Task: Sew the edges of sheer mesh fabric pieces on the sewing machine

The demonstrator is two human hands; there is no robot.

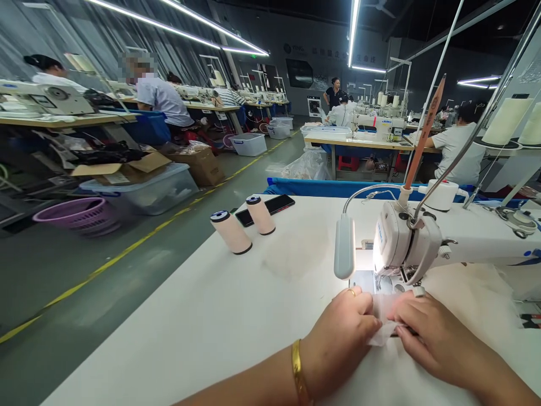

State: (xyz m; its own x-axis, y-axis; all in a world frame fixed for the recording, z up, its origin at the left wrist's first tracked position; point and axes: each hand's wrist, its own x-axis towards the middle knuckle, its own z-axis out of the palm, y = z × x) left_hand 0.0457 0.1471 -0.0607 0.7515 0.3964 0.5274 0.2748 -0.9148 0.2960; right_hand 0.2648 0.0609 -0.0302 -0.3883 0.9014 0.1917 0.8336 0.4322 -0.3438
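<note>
In the head view, a piece of sheer white fabric (382, 332) lies on the table just before the needle area of a white sewing machine (391, 242). My left hand (344, 335) is closed on the fabric's left side, thumb and fingers pressed together. On the opposite side, my right hand (431, 332) pinches the same fabric near its edge, close to the presser foot. Something thin and dark shows by my right fingers; I cannot make out what it is. A lit lamp (345, 248) on a bent neck shines on the spot.
Two pale pink thread spools (231, 232) stand on the white table (203, 316) beside a black phone (276, 207). More sheer fabric (469, 287) lies right of the machine. A pencil (425, 135) points up behind the machine head. Other people sit at machines farther off.
</note>
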